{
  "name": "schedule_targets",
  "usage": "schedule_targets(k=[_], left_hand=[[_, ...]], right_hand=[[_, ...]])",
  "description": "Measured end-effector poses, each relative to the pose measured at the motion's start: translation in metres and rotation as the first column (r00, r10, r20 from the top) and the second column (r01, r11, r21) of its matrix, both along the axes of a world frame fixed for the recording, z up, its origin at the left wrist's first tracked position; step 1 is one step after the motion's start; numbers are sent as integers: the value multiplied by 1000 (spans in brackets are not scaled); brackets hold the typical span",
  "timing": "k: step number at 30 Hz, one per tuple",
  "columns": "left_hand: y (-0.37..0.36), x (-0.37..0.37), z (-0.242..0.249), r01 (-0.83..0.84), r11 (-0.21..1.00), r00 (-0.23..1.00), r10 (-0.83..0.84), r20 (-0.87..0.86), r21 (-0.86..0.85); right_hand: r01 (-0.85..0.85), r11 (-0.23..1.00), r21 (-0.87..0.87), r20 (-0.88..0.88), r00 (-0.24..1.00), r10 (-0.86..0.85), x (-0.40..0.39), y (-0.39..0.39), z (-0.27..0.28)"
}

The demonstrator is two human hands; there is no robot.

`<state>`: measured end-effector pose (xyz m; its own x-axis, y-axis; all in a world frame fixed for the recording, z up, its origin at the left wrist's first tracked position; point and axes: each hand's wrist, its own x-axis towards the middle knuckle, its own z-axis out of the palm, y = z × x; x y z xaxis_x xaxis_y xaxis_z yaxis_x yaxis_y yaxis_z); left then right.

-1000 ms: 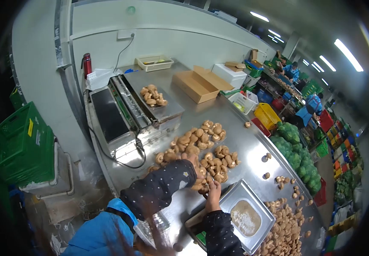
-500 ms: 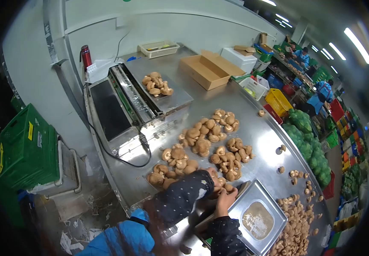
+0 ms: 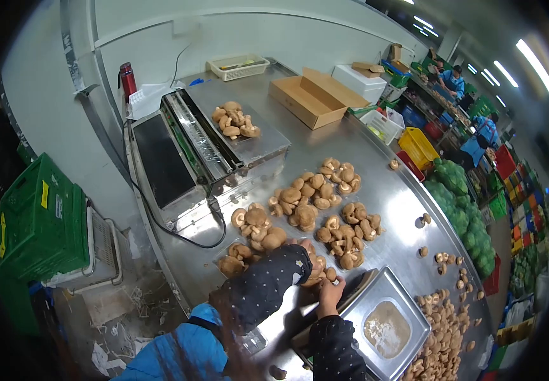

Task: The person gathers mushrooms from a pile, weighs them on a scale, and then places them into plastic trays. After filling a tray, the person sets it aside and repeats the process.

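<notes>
Both hands are close together at the near side of the steel table, left of the metal weighing pan (image 3: 408,298). My left hand (image 3: 311,259) curls around brown mushrooms, partly hidden by its dark dotted sleeve. Beside it, my right hand (image 3: 332,293) has its fingers closed at a small mushroom (image 3: 331,274). Groups of mushrooms lie just beyond the hands, one at the left (image 3: 258,227) and one at the right (image 3: 349,244). A large loose heap of mushrooms (image 3: 441,336) spreads right of the pan.
A wrapping machine (image 3: 198,143) with mushrooms (image 3: 235,120) on its top stands at the back left. Behind the groups is an open cardboard box (image 3: 312,98). Green crates (image 3: 46,222) stand left of the table. Two people (image 3: 481,136) (image 3: 452,82) are in the far right background.
Both hands have shifted slightly up and left in the view. They remain close together, with mushrooms between them. The view has moved a little.
</notes>
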<state>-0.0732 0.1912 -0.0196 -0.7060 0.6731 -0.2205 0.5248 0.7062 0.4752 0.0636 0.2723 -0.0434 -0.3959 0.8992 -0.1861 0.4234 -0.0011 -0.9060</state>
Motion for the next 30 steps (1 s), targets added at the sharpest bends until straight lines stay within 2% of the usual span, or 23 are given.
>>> schedule_targets(k=[1,3,4,5,6,7,8,9,10,11,12,13,14,15,16,18,19,21,22,24,25,29,30], left_hand=[[-13,7,54,-166,984,961,147,234,62],[-9,4,46,-141,983,964,109,243,117],[-9,3,48,-124,978,965,79,250,168],[-13,5,50,-152,960,957,83,278,237],[-19,7,51,-149,960,957,80,277,236],[-26,9,50,-141,925,988,110,106,352],[-38,12,46,-113,882,986,157,-60,458],[-57,9,43,-11,785,997,53,-50,619],[-91,15,84,91,754,980,-185,78,650],[-117,16,70,347,676,912,-405,-67,650],[-147,30,96,429,788,867,-496,42,442],[-163,41,103,576,786,785,-609,117,226],[-178,49,90,647,748,756,-655,10,145],[-187,56,72,705,708,709,-699,-94,54],[-190,60,57,708,705,705,-702,-100,45],[-192,62,32,612,710,768,-639,47,-347],[-192,62,30,615,704,763,-645,43,-354],[-199,69,26,564,783,776,-611,-157,-262],[-204,72,29,567,780,773,-615,-156,-265],[-212,77,40,632,773,680,-587,-440,-55],[-214,79,39,645,764,646,-558,-521,-18],[-219,84,41,679,734,582,-548,-601,-11],[-222,85,34,662,749,580,-547,-603,-43]], right_hand=[[6,1000,1,1,1000,-6,-1,3,2],[-13,992,124,154,988,-6,-6,10,10],[-10,992,126,152,988,-9,-8,9,20],[-30,962,270,185,983,-21,-7,4,28],[-55,912,406,216,976,-38,-6,-3,45],[-210,874,438,114,977,178,-1,-15,84],[-282,691,666,241,957,159,3,-20,80],[-409,693,593,216,911,352,13,-30,91],[-535,667,518,169,829,533,26,-44,107],[-664,628,407,218,738,639,41,-60,111],[-769,570,288,246,635,732,55,-80,115],[-827,484,287,383,562,733,65,-106,129],[-879,389,277,515,477,712,71,-130,139],[-897,333,292,571,443,691,74,-144,125],[-910,280,305,624,413,663,78,-155,103],[-897,298,325,594,439,674,83,-170,83],[-871,300,389,593,486,642,85,-176,82],[-800,316,509,546,585,600,91,-187,81],[-798,321,509,543,588,599,91,-189,88],[-816,236,528,607,557,567,93,-194,103],[-806,198,558,617,563,550,94,-196,103],[-842,173,511,676,518,525,95,-202,94],[-853,128,506,707,495,505,96,-204,89]])
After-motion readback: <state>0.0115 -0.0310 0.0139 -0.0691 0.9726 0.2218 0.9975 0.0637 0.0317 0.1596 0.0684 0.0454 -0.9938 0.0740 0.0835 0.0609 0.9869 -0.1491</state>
